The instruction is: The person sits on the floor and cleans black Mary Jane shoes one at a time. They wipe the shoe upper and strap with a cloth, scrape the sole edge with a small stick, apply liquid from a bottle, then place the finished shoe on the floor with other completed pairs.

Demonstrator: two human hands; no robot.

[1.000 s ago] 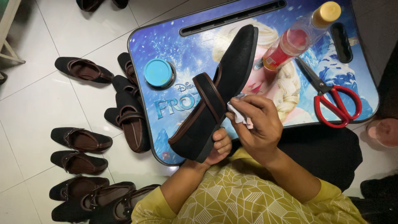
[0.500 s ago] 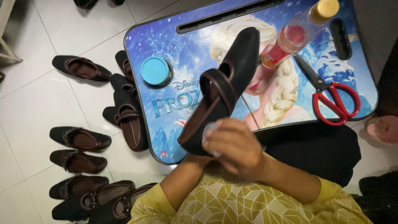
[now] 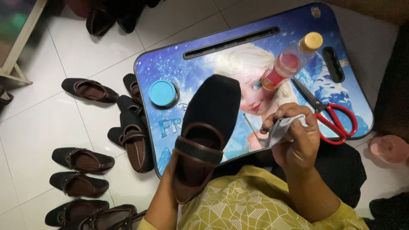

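Note:
My left hand holds a black flat shoe with a brown strap from below, toe pointing away over the blue printed lap tray. Most of that hand is hidden under the shoe. My right hand is beside the shoe's right side, fingers closed on a small crumpled white cloth. The cloth is apart from the shoe. A thin stick lies on the tray between shoe and cloth.
On the tray lie a round blue tin, a bottle with red liquid and a yellow cap, and red-handled scissors. Several dark shoes sit on the white tiled floor at left. A pink object sits at right.
The shoe has turned from tilted on its side to upright facing me. My right hand with the cloth has moved off the shoe to its right.

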